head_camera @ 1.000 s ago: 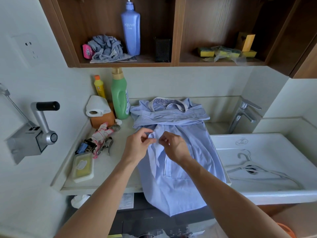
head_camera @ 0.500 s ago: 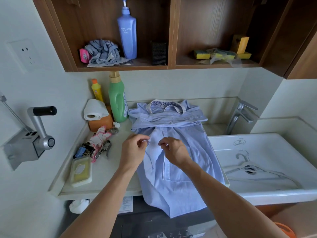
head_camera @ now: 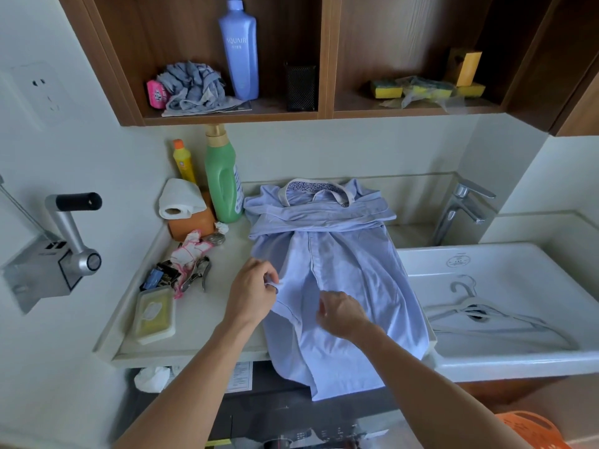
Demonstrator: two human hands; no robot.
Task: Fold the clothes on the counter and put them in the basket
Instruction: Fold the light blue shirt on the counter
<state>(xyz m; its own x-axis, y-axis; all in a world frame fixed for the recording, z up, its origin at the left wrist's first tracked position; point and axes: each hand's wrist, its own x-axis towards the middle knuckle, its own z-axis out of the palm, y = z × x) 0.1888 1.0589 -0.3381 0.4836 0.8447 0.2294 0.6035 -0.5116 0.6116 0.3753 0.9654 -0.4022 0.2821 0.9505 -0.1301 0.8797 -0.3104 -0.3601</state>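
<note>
light blue shirt (head_camera: 327,277) lies front up on the worktop (head_camera: 207,319), collar toward the back wall, sleeves folded across the chest, hem hanging over the front edge. left hand (head_camera: 251,294) pinches the shirt's near side edge between thumb and fingers, likely to draw that side in toward the button line and narrow the body. right hand (head_camera: 340,314) is apart from it, fingers curled down on the front panel beside the placket; it looks set to pin the cloth as a fold line, but the fingertips are hidden, so cannot tell if it grips. room: the shirt's far side runs along the rim of the sink (head_camera: 518,361), where a white hanger (head_camera: 479,306) lies. on the other side a strip of bare worktop, then a wipes box (head_camera: 154,315) and a heap of clips and pliers (head_camera: 191,264); green bottle (head_camera: 223,186) just beside the shoulder. judgement: an inward fold has room; the hanging hem could drag the shirt forward. orange basket (head_camera: 531,429) sits low at bottom right, no shirt in it — folding only partway.
</note>
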